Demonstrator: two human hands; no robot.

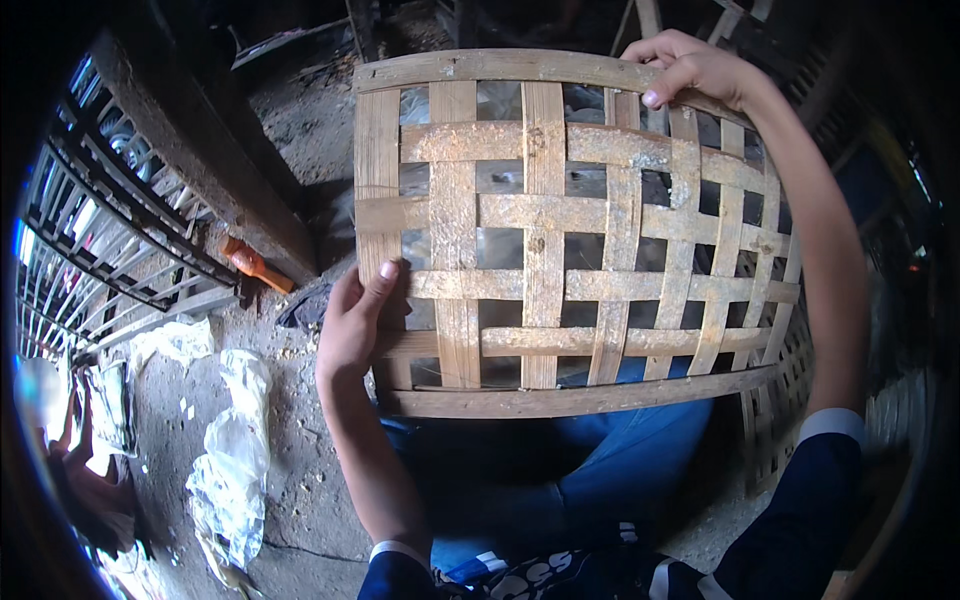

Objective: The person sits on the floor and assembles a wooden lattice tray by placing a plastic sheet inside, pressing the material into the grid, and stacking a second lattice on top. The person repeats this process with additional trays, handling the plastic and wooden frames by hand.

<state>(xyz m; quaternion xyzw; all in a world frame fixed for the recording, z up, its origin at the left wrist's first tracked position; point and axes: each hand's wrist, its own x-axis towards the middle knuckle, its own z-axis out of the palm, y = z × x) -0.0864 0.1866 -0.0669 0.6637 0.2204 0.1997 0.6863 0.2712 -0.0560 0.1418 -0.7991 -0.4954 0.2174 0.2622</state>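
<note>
Head view, panel: We see a woven bamboo panel [560, 240] filling the centre and upper right of the frame, held up over our blue-trousered lap [590, 470].
Left hand: Our left hand [352, 325], at centre left, is clamped on the panel's left edge, thumb pressed onto a strip.
Right hand: Our right hand [690, 68], at the top right, has its fingers curled shut over the upper rim.
Doing it well: We judge that a firm hold at opposite corners keeps the lattice from twisting; the thumb should press flat so strips do not slip.
Materials: Flat, pale, dusty bamboo strips cross in an open square weave, with thicker rim slats; the panel bows slightly.
Surroundings: At left, an orange-handled tool [255, 265] lies by a dark slatted frame [110, 230]; crumpled plastic [232, 470] sits on the dirt ground at lower left.
</note>
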